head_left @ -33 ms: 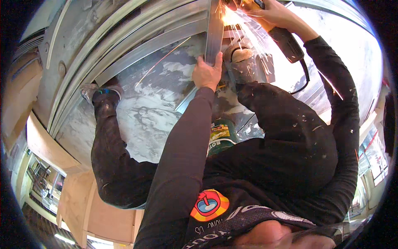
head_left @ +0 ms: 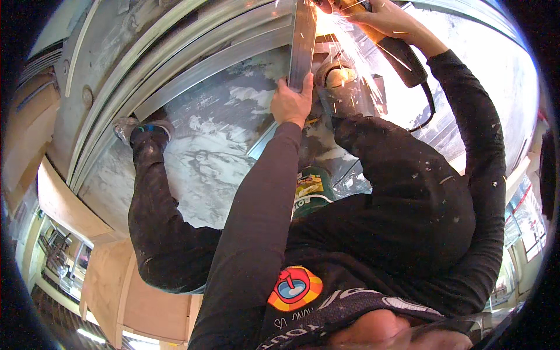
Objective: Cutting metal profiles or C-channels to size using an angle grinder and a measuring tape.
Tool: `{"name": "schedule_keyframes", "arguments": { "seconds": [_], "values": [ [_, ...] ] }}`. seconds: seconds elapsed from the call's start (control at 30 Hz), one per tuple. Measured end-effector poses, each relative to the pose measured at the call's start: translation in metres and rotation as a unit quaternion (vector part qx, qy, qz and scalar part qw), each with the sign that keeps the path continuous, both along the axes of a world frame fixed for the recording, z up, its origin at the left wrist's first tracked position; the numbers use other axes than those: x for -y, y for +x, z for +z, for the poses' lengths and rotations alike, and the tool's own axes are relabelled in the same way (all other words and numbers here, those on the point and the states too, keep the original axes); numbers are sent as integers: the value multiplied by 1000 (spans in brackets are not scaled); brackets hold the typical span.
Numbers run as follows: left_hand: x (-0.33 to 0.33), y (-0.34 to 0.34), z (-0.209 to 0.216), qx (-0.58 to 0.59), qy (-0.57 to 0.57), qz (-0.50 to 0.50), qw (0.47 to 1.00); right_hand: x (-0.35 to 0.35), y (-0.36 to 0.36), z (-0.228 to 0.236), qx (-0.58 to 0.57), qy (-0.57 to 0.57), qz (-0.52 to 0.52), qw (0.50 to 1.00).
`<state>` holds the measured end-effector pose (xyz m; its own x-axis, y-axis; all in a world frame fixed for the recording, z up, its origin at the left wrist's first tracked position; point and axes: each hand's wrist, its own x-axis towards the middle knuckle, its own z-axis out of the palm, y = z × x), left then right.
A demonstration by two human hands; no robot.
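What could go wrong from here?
1. Burns: bright orange sparks fly close to the bare right hand on the yellow-and-black power tool, and down around the right foot; either might get burned.
2. Slip: the bare left hand grips the long silver metal bar; if the bar shifts, the tool could jerk.
3. Snag: the thin black cord hangs near the black-trousered right leg and might catch.

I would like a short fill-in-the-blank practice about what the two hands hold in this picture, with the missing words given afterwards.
1. The left hand holds a bar made of ____.
2. The right hand grips a power tool.  Its cord is coloured ____.
3. Beside the far end of the bar fly many small, glowing ____.

Missing words: metal; black; sparks.
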<state>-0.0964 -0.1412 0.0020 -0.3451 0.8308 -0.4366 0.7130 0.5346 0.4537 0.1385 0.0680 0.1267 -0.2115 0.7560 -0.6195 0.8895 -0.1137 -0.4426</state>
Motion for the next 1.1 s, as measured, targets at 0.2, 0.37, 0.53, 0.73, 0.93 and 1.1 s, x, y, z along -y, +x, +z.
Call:
{"name": "schedule_keyframes", "arguments": {
  "seconds": [0.2, 0.37, 0.53, 0.73, 0.93, 1.1],
  "values": [
    [-4, 9, 4, 11, 26, 4, 1000, -3, 29, -17, -124, -76, -42, 988],
    [-2, 2, 3, 5, 31, 3, 999, -14, 0, 22, -10, -221, -35, 975],
    [-1, -1, 2, 7, 15, 6, 1000, 0, -14, 15, 11, -55, -50, 997],
    [-3, 5, 5, 24, 10, 9, 1000, -16, -2, 23, -38, -68, 33, 996],
    [-4, 4, 6, 16, 10, 2, 1000, -9, -1, -5, -19, 25, 3, 1000],
    [-2, 4, 3, 19, 21, 4, 1000, -2, 4, -12, 9, 18, -16, 1000]
  ]
}}
